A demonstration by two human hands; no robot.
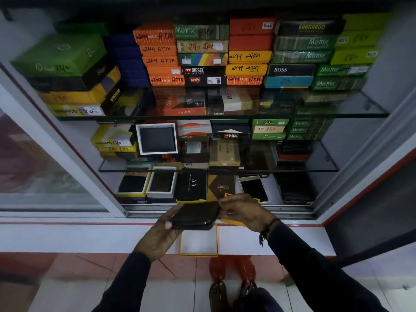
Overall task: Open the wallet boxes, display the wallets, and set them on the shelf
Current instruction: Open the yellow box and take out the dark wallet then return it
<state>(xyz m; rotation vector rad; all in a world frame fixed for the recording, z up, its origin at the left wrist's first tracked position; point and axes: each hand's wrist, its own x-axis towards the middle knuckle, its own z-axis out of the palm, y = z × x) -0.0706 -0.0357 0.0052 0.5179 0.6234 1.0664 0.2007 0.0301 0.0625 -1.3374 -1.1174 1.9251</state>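
My left hand [157, 237] holds a dark zip-around wallet [195, 216] from below, level with the cabinet's front ledge. The fingertips of my right hand [243, 213] pinch the wallet's right corner, where the zip runs. An open yellow-rimmed box tray [199, 244] with a white inside lies on the white ledge under the wallet. A piece of yellow box [231, 222] shows beneath my right hand. On the bottom shelf [273, 190], two opened boxes with dark wallets [135, 183] [162, 183] lie at the left.
A glass-shelved cabinet holds stacks of coloured wallet boxes [202, 55] on the top shelf. An upright open white box with a dark wallet [157, 139] stands on the middle shelf. A phone-like flat object [254, 188] lies on the bottom shelf. A sliding glass door [40, 172] is at left.
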